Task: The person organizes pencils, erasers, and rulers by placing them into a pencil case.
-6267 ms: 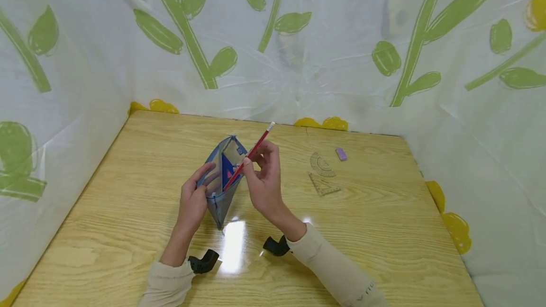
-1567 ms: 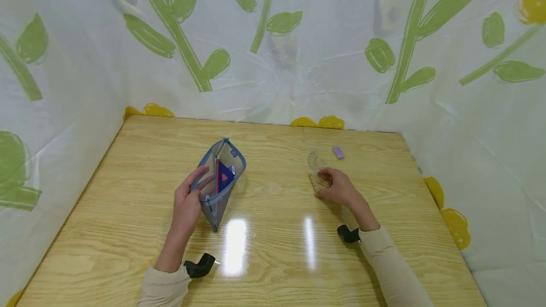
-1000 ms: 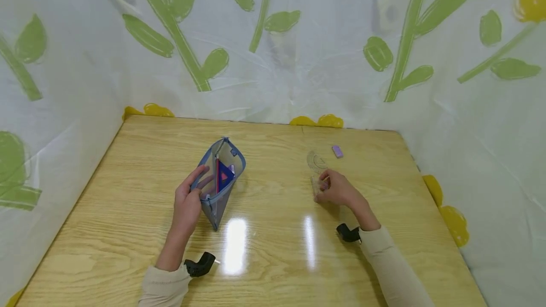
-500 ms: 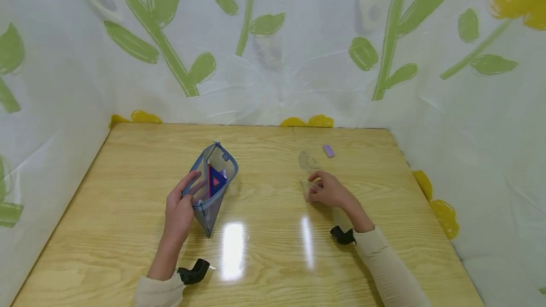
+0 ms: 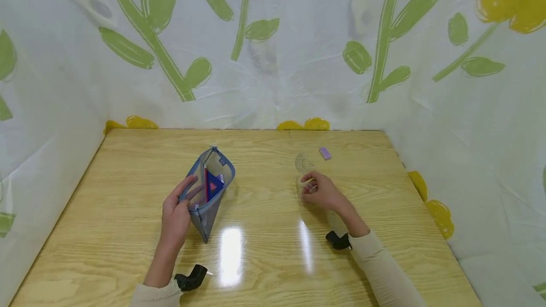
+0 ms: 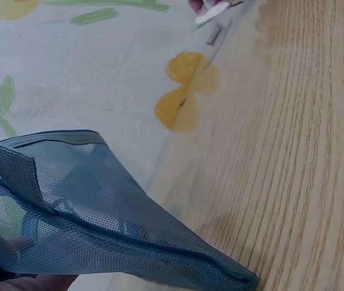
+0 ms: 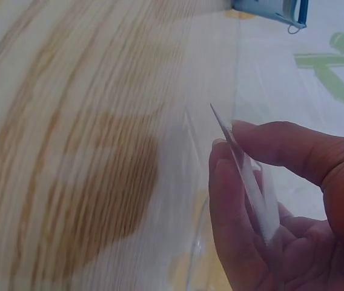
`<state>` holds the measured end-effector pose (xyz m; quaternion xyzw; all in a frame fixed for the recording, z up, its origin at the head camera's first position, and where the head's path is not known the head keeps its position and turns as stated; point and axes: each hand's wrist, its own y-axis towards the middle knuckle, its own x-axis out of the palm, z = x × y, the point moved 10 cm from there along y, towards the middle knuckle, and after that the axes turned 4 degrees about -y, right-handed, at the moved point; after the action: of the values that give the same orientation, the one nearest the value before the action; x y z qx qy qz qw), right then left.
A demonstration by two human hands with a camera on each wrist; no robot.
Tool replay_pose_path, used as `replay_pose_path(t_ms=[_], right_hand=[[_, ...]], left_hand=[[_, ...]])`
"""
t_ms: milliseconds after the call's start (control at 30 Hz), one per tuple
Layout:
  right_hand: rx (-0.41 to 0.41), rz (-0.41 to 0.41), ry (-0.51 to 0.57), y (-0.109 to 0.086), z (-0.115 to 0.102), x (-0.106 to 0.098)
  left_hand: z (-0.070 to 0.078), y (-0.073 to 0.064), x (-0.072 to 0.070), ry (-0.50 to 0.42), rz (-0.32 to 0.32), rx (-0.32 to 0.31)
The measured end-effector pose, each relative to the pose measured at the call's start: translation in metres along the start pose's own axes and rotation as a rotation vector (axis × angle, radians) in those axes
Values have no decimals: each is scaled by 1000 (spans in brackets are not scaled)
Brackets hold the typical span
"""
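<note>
Left hand (image 5: 176, 217) grips a blue mesh pouch (image 5: 209, 212), red pencil (image 5: 206, 186) and blue triangle (image 5: 218, 184) inside; right hand (image 5: 326, 194), well apart, pinches a clear set square (image 7: 251, 182) near a protractor (image 5: 301, 162); a purple eraser (image 5: 325, 153) lies beyond on the tabletop (image 5: 268, 236).
</note>
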<state>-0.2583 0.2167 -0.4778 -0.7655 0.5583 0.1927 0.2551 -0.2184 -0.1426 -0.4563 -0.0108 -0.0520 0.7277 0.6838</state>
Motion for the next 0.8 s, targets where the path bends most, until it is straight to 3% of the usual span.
replay_pose_path(t_ms=[567, 800], right_hand=[[-59, 35, 124, 3, -8, 10], [-115, 82, 170, 9, -22, 14]], left_hand=[[0, -1, -5, -27, 16, -19], [3, -1, -7, -64, 10, 13]])
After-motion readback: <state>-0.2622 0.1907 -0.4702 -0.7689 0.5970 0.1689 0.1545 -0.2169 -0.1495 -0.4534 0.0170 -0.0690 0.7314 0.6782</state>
